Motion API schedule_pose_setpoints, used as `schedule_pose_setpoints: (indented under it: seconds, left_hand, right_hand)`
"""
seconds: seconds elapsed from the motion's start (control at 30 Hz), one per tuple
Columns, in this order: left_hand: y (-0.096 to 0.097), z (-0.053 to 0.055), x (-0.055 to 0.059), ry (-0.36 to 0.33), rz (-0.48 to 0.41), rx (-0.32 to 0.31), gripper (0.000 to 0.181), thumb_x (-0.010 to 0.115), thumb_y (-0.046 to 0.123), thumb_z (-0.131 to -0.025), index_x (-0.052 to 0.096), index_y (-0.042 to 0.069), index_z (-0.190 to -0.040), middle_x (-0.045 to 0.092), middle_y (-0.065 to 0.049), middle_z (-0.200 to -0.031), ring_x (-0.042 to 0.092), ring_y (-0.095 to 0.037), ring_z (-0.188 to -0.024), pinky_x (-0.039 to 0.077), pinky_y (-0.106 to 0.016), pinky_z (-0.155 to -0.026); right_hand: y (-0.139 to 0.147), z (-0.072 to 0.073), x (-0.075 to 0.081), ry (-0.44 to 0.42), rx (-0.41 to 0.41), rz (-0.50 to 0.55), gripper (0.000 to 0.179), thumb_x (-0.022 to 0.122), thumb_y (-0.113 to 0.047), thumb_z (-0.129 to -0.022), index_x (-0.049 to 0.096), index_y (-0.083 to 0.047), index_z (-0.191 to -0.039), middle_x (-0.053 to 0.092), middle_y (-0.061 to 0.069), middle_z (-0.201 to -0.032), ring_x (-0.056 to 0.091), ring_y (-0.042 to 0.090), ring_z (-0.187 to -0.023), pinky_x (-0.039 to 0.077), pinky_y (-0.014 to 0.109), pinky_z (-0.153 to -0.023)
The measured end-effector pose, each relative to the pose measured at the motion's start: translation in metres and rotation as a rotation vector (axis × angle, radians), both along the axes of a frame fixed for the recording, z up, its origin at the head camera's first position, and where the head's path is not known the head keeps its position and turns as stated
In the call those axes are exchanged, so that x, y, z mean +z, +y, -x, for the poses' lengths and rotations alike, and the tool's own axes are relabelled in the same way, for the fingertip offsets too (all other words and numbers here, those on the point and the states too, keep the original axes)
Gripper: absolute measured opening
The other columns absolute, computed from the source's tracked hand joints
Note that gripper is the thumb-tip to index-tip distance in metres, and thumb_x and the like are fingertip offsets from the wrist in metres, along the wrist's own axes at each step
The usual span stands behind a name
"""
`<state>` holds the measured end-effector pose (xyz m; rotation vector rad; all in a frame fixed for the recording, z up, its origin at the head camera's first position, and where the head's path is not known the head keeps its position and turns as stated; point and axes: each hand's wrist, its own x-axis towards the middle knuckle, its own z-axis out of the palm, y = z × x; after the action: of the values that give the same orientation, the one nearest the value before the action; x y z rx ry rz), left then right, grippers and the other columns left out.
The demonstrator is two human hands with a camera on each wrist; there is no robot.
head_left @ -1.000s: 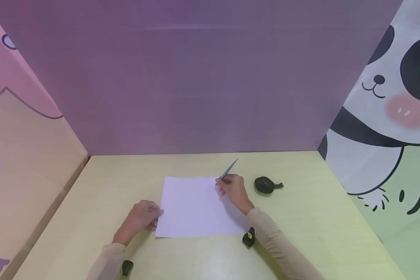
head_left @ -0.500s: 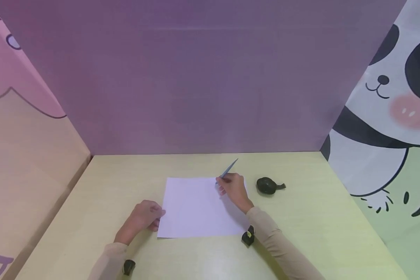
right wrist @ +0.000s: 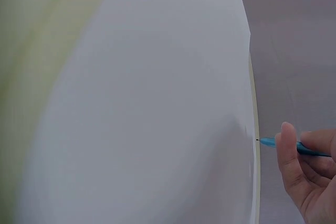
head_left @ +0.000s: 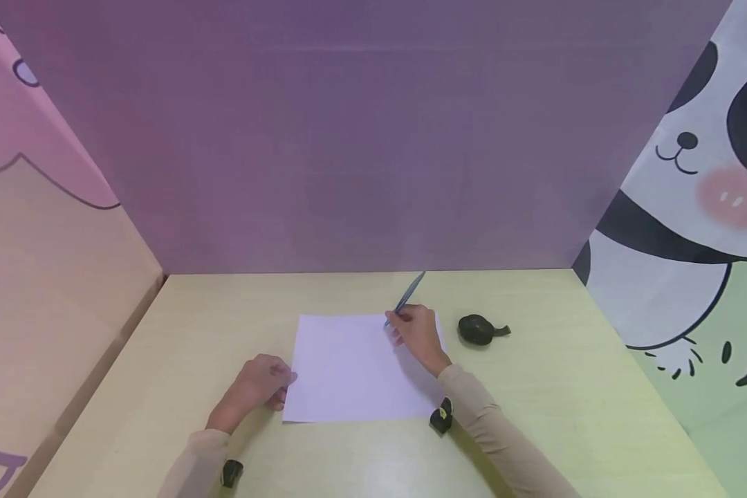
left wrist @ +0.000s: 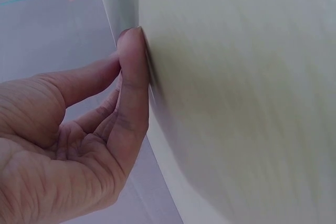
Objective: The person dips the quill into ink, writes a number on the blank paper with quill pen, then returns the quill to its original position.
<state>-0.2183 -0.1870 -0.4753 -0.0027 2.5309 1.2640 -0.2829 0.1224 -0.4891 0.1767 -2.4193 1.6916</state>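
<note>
A white sheet of paper (head_left: 348,373) lies on the table in the head view. My left hand (head_left: 264,380) is at its left edge, thumb and index fingertip pinching the paper, as the left wrist view shows with the fingers (left wrist: 134,72) close up. Over the sheet's upper right part, my right hand (head_left: 416,335) holds a slim blue pen (head_left: 411,290) between thumb and fingers. The pen's upper end leans away to the right. In the right wrist view the pen's dark tip (right wrist: 258,140) is out of its barrel, close by the paper. No marks show on the sheet.
A dark round object with a short narrow tail (head_left: 476,330) lies right of the paper. Small black devices sit at both wrists, such as the right one (head_left: 440,418). A purple panel (head_left: 373,138) stands behind the pale wooden table (head_left: 566,387).
The right hand has risen slightly, and the pen stands a little steeper. The left hand keeps its place at the paper's edge. The whole head view has shifted slightly.
</note>
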Motion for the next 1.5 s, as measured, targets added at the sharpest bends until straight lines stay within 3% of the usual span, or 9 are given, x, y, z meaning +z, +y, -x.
schedule_pose_setpoints:
  seconds: [0.2,0.93,1.5]
  left_hand:
    - [0.001,-0.001,0.001,0.009,0.006,0.000,0.019,0.065,0.007,-0.100,0.067,-0.011,-0.108,0.066,-0.011,-0.073,0.066,-0.017,-0.058,0.062,-0.033,-0.061]
    - [0.004,-0.006,0.004,0.026,-0.004,0.012,0.017,0.065,0.006,-0.099,0.067,-0.010,-0.106,0.065,-0.011,-0.071,0.067,-0.017,-0.056,0.062,-0.033,-0.060]
    - [0.003,-0.007,0.005,0.047,0.015,-0.003,0.020,0.065,0.007,-0.100,0.068,-0.011,-0.108,0.066,-0.010,-0.071,0.068,-0.017,-0.058,0.062,-0.033,-0.061]
  right_hand:
    - [0.000,0.000,0.002,-0.007,-0.010,-0.016,0.019,0.072,-0.005,-0.098,0.075,0.011,-0.090,0.072,0.025,-0.074,0.069,0.025,-0.056,0.060,0.030,-0.051]
    - [-0.001,-0.003,0.006,-0.036,0.070,-0.092,0.016,0.070,-0.003,-0.098,0.074,0.011,-0.091,0.074,0.020,-0.074,0.072,0.022,-0.058,0.061,0.028,-0.054]
    - [-0.002,-0.008,0.013,-0.060,0.118,-0.087,0.019,0.069,-0.005,-0.099,0.073,0.011,-0.089,0.072,0.020,-0.071,0.071,0.021,-0.057,0.061,0.029,-0.054]
